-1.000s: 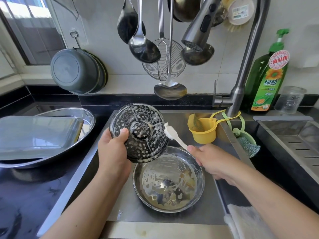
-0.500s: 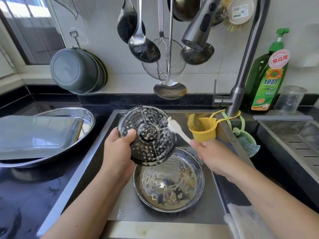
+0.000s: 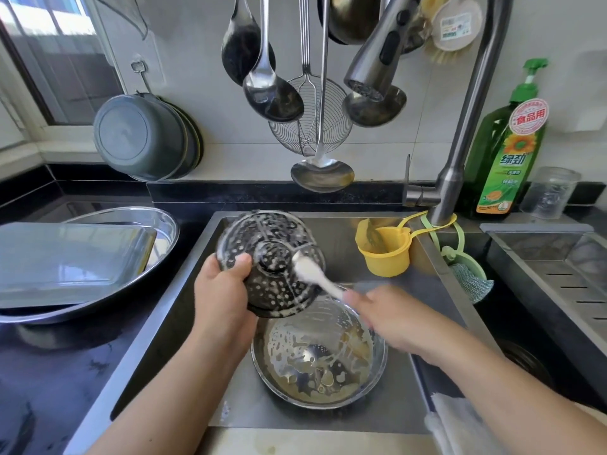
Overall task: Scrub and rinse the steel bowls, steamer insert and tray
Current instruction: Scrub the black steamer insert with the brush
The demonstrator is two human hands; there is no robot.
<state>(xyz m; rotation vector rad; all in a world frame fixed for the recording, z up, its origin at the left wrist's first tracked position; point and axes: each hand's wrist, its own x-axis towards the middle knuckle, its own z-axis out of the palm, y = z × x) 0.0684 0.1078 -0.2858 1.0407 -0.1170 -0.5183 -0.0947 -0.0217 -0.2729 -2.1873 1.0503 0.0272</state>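
My left hand (image 3: pixel 221 295) grips the rim of the perforated steel steamer insert (image 3: pixel 272 257), held tilted above the sink with its soapy underside facing me. My right hand (image 3: pixel 384 315), blurred by motion, holds a white brush (image 3: pixel 315 274) whose head presses on the insert near its raised centre. Below them a steel bowl (image 3: pixel 318 353) with suds and yellowish water sits on the sink floor. On the left counter a rectangular steel tray (image 3: pixel 65 257) lies upside down across a wide steel bowl (image 3: pixel 154 218).
The tap (image 3: pixel 460 152) rises at the sink's back right, its spray head (image 3: pixel 374 60) hanging over the basin. A yellow cup (image 3: pixel 386 254) and a scourer holder (image 3: pixel 466 274) hang by the divider. A green detergent bottle (image 3: pixel 512 152), hanging ladles and a grey basin (image 3: pixel 141 136) line the wall.
The brush head has slid from the insert's right edge in toward its centre. My right hand moved left and is now blurred. The insert shifted slightly right and turned in my left hand.
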